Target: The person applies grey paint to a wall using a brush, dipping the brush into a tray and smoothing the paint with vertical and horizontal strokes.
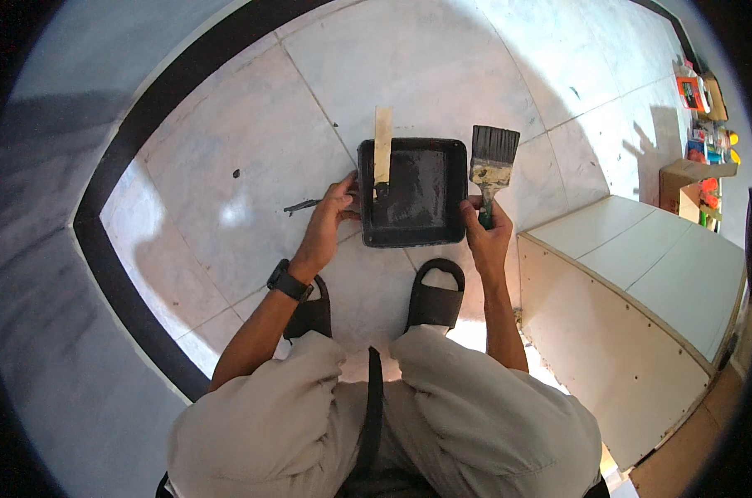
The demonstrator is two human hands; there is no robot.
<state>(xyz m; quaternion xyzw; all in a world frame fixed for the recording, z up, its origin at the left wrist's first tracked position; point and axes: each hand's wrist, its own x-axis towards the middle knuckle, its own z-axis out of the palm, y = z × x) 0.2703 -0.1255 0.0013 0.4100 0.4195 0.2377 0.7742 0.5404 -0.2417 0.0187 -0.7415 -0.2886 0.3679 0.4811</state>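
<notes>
A square black paint tray (417, 236) with dark, wet-looking paint inside sits between my hands, over the tiled floor. My left hand (326, 222) grips its left side, thumb by the rim and fingers against the wall. A flat wooden stick (382, 137) leans in the tray, its lower end dark with paint, its upper end past the far rim. In my right hand (488, 236) is a wide paintbrush (494, 158), held by the handle with its black bristles pointing away from me. The thumb of that hand lies close to the tray's right edge.
A thin dark object (301, 206) lies by my left hand. My slippered feet (436, 297) are just nearer than the tray. To the right stands a white panelled box-like unit (616, 307); beyond it are a cardboard box (681, 187) and clutter. A black-bordered wall (94, 224) curves along the left.
</notes>
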